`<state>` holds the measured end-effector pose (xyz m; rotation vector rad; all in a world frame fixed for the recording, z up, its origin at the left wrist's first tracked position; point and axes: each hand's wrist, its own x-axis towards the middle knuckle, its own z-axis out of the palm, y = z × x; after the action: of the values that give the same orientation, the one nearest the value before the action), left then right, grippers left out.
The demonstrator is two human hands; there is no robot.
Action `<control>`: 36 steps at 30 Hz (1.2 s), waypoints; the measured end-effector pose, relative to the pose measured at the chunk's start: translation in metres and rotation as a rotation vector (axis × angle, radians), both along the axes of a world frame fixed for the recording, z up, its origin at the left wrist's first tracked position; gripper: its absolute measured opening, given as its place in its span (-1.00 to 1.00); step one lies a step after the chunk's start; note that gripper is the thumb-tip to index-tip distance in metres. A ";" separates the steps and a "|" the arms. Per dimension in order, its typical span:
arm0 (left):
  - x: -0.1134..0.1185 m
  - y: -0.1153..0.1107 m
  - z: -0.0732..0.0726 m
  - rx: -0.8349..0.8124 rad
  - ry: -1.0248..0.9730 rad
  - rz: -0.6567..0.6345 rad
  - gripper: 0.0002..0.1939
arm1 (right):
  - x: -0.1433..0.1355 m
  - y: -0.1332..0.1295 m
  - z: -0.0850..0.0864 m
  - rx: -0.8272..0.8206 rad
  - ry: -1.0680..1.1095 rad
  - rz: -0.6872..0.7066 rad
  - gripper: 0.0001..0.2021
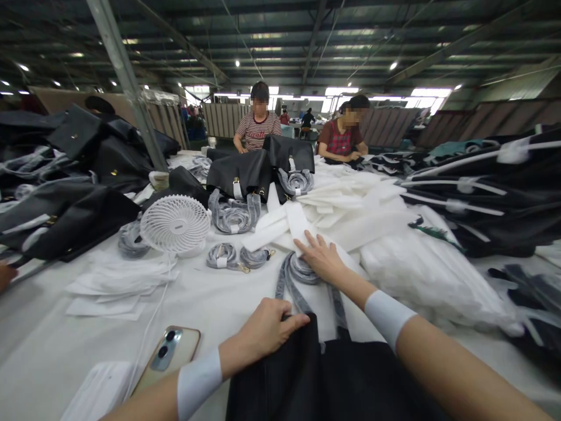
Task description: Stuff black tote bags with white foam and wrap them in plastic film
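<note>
A black bag (280, 374) lies before me at the bottom of the view. My left hand (269, 327) grips its upper edge, thumb and fingers closed on the black material. Plastic-wrapped straps (291, 280) run up from the bag and curl just beyond it. Over those straps reaches my right hand (321, 257), fingers spread and flat against a strip of white foam sheet (298, 219). That strip belongs to a loose heap of white sheets (346, 193) beyond the hand. Whether the right fingertips also press on the strap is hidden.
A white fan (175, 225), coiled straps (221, 255) and a phone (169, 354) lie on the white table (210, 298), left of the bag. Black bags (239, 172) pile up beyond and leftward. A plastic-wrapped bundle (429, 275) sits right. Two people (258, 126) work across the table.
</note>
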<state>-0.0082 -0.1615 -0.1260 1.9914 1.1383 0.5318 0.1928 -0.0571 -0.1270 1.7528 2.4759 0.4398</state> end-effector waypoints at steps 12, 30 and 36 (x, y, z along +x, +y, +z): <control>-0.077 -0.002 -0.019 -0.294 -0.059 0.330 -0.43 | 0.064 0.066 -0.010 0.234 -0.018 -0.067 -0.49; -0.104 -0.012 0.000 -0.230 -0.206 0.317 -0.58 | 0.082 -0.152 0.049 -0.174 0.818 -0.398 -0.52; -0.137 -0.050 0.014 -0.047 -0.207 0.607 -0.69 | 0.071 -0.208 0.074 -0.443 1.198 -0.546 -0.45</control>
<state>-0.1456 -0.2115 -0.1122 1.4863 1.6005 0.9809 0.2641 -0.2651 -0.0526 2.7174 2.0070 -1.4464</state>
